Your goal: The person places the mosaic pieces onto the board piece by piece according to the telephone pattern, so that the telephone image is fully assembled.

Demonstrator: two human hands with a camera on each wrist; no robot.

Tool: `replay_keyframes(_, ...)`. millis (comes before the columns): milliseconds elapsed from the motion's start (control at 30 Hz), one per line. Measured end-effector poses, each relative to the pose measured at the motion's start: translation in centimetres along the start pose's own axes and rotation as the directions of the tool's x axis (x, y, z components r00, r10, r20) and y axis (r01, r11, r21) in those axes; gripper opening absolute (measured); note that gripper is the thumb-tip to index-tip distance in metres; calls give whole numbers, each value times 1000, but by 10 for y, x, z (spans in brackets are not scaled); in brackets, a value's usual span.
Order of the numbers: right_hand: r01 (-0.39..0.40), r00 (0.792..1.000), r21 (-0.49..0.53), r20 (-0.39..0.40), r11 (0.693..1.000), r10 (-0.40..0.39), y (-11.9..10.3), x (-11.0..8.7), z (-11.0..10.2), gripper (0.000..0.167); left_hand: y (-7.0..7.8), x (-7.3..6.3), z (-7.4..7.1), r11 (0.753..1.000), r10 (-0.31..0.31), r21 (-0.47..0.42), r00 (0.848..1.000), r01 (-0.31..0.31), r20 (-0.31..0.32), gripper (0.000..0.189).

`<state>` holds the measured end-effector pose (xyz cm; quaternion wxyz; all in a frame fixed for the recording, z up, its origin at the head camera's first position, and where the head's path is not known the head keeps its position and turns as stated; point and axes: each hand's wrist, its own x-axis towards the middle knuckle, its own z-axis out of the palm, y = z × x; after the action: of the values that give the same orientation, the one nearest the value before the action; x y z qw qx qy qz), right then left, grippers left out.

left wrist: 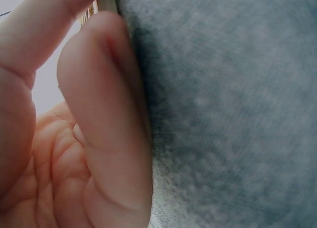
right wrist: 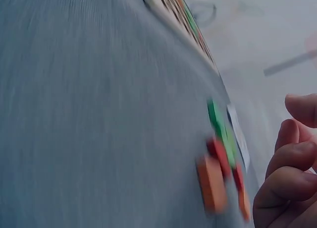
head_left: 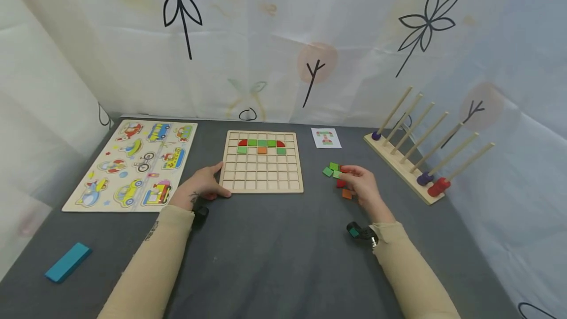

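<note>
A wooden grid board (head_left: pixel 261 184) lies mid-table, with red, green and orange tiles (head_left: pixel 262 143) in its upper rows. My left hand (head_left: pixel 199 186) rests at its left side, thumb at the near left corner and index finger along the left edge. In the left wrist view the thumb (left wrist: pixel 106 104) is extended beside the grey tabletop. Right of the board, my right hand (head_left: pixel 361 186) is over a small pile of loose tiles, pinching a light green tile (head_left: pixel 337 175) at its fingertips. The right wrist view shows its fingers (right wrist: pixel 292 178) curled above an orange tile (right wrist: pixel 211 184).
A pattern card (head_left: pixel 326 138) lies behind the loose tiles. At the right stands a peg rack (head_left: pixel 400 166) with upright rods and a few beads. A vehicle picture puzzle (head_left: pixel 133 166) lies left, and a blue block (head_left: pixel 68 262) near the front left. White curtains surround the table.
</note>
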<state>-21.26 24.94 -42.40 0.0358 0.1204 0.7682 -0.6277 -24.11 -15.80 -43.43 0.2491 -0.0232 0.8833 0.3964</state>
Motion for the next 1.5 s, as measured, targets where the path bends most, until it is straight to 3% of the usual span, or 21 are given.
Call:
replay_keyframes(200, -44, 995, -89, -96, 995, 35, 14, 2, -35, 43, 1, -3, -2, 1000, 4, 10, 1000, -4, -1, 107)
replay_keyframes(333, -72, 993, -182, -107, 981, 53, 21, 15, -48, 44, 2, -4, -1, 1000, 8, 12, 1000, -8, -4, 106)
replay_keyframes(467, -89, 994, -301, -83, 949, 67, 21, 27, -54, 47, 3, -5, -1, 1000, 18, 12, 1000, -18, 0, 106)
replay_keyframes(633, -87, 995, -436, 8, 896, 100, 15, 39, -57, 53, 2, -3, 1, 1000, 18, 1, 1000, -18, 7, 106)
replay_keyframes(833, -53, 986, -528, 105, 848, 127, 9, 47, -58, 52, 1, -2, 1, 1000, 7, 9, 1000, -7, 8, 107)
replay_keyframes(967, -41, 983, -553, 127, 832, 133, 6, 48, -58, 47, 2, -3, 0, 1000, -3, 15, 1000, 3, 5, 107)
replay_keyframes(1233, -35, 991, -587, 85, 809, 104, 9, 47, -57, 38, 2, -2, 0, 1000, 5, 13, 1000, -5, 5, 107)
replay_keyframes(1333, -46, 994, -585, 51, 810, 93, 8, 45, -58, 36, 1, -2, 0, 1000, 8, 8, 1000, -8, 9, 107)
replay_keyframes(1400, -40, 997, -561, 32, 827, 70, 6, 44, -56, 34, 1, -2, 0, 1000, 12, 6, 1000, -12, 10, 107)
replay_keyframes(1500, -20, 1000, -462, 12, 887, 29, -2, 41, -46, 31, 1, -2, -1, 1000, 13, -2, 1000, -13, 10, 107)
